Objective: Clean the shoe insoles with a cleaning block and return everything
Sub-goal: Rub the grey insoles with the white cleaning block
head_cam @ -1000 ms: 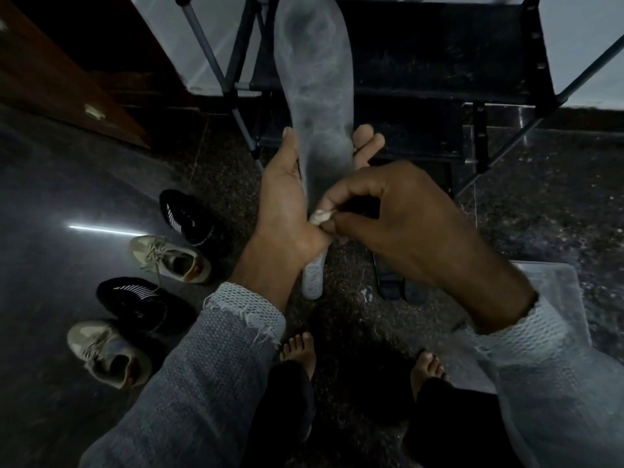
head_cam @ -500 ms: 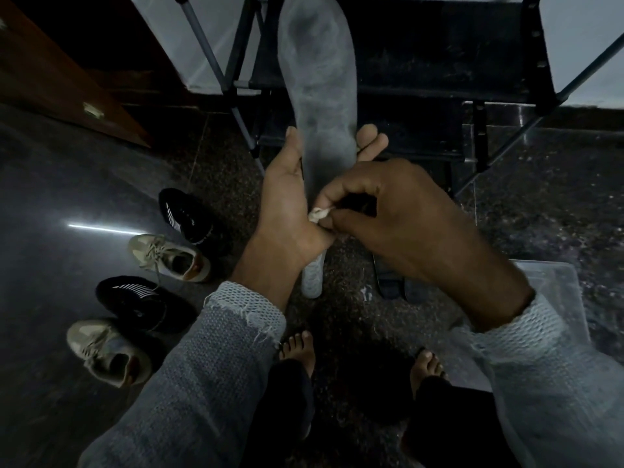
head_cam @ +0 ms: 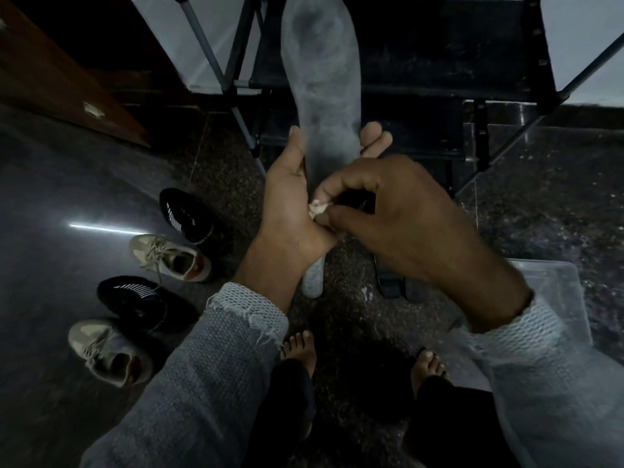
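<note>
A: Item one, grey insole. Held lengthwise, toe end up toward the top of the view, heel end poking out below the left wrist. Dark smudges near the toe.

B: Held by?

A: Left hand, palm up beneath it, thumb along the left edge, fingertips showing past the right edge. Grasping the insole.

B: Item two?

A: Cleaning block, small, pale, crumpled-looking. Pinched between thumb and forefinger of the right hand, pressed against the insole's lower half, just beside the left palm.

B: Floor stock, left side?

A: Four shoes in a staggered row on the dark polished floor. Black shoe with white stripes, tan laced shoe, second black striped shoe, second tan shoe.

B: Anything below the right hand?

A: Dark insoles lying flat on the floor, partly hidden by the hand; count not clear. Clear plastic sheet or bag at right, under the right sleeve.

B: Background?

A: Metal-framed rack with dark shelves behind the insole. Wooden panel upper left. Two bare feet at bottom.
</note>
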